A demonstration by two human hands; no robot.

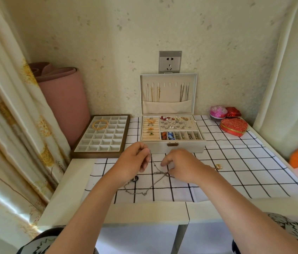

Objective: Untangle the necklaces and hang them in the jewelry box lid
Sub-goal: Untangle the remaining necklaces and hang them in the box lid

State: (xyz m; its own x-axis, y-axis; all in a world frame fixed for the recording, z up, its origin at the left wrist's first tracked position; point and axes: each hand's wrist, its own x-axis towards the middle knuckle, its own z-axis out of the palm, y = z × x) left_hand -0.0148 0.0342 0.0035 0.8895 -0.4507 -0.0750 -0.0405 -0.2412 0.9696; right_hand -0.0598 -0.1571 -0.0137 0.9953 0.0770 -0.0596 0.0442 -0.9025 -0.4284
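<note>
Both bare forearms reach up from the lower edge of the frame toward its centre. The left hand (132, 161), slightly raised, pinches a thin chain (160, 173) with curled fingers. The right hand (182, 165), knuckles up, pinches it lower.

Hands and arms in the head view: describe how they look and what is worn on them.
The left hand and right hand are bare, with no gloves. The left forearm and right forearm are uncovered as far as the frame shows: no sleeves, watch or bracelet visible. A black-and-white patterned garment shows at the bottom corners.
</note>
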